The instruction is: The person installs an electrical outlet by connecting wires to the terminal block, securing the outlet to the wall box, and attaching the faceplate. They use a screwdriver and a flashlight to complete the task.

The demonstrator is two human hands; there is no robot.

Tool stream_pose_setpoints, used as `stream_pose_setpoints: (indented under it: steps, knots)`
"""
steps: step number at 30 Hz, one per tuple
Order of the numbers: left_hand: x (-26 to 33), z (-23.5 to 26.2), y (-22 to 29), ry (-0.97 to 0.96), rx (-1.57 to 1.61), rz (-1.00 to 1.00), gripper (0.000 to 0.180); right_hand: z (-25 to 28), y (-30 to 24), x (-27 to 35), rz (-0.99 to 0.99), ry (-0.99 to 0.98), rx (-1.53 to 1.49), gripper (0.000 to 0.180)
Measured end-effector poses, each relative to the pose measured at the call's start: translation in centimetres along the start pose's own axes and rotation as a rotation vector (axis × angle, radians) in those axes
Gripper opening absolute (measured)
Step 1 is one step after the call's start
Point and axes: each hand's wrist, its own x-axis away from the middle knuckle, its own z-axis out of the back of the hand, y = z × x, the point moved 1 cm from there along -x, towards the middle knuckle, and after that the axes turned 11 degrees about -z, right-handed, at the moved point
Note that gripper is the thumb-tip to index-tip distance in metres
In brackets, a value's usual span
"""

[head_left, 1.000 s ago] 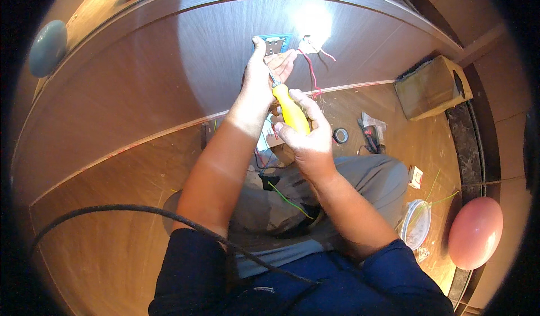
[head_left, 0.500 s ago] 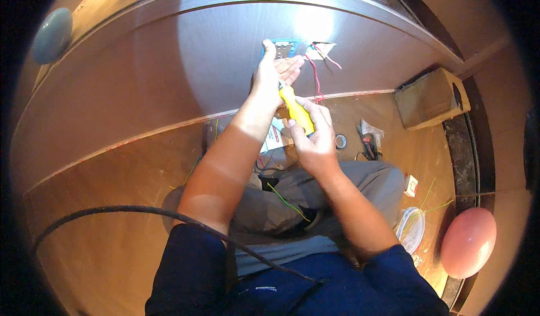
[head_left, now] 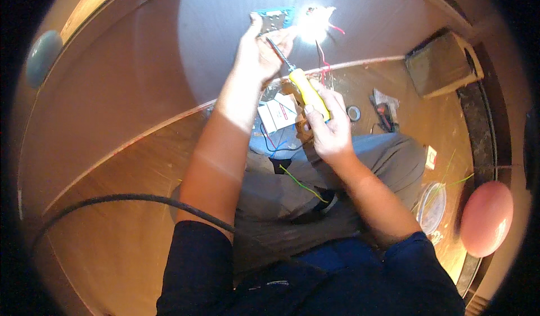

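My left hand (head_left: 260, 56) is raised in front of the panel, closed on a flat electrical plate (head_left: 274, 22) with a blue edge and a dark back. Its thumb lies along the plate's left side. In my right hand (head_left: 333, 127) is a screwdriver (head_left: 309, 93) with a yellow handle, gripped with the fingers around it. The dark shaft slants up and left, its tip by my left palm just below the plate. I cannot tell whether the tip touches anything. To the right of the plate, red wires (head_left: 326, 63) hang from an opening in the panel, mostly hidden by bright glare.
A brown panel (head_left: 140, 63) stands ahead. On the wooden floor are a white box (head_left: 277, 113), a tape roll (head_left: 353, 113), pliers-like tools (head_left: 385, 116), a cardboard box (head_left: 441, 65) and a clear tub (head_left: 432, 206). Balloons (head_left: 487, 219) lie around. A green-yellow wire (head_left: 304, 186) rests on my lap.
The screwdriver has come away from my left wrist, so its shaft now shows, pointing toward the palm. The view has shifted, and the glare now covers the panel opening.
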Motion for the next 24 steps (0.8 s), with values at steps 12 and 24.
stream_pose_setpoints:
  steps: [12,24]
  knots:
    - [-0.4,0.8,1.3,-0.13,0.07,0.094,0.093,-1.5,0.4,-0.3,0.07,-0.002,0.023,0.042]
    - [-0.5,0.8,1.0,-0.134,0.035,0.056,0.098,-2.9,0.6,0.5,0.068,0.067,0.001,0.042]
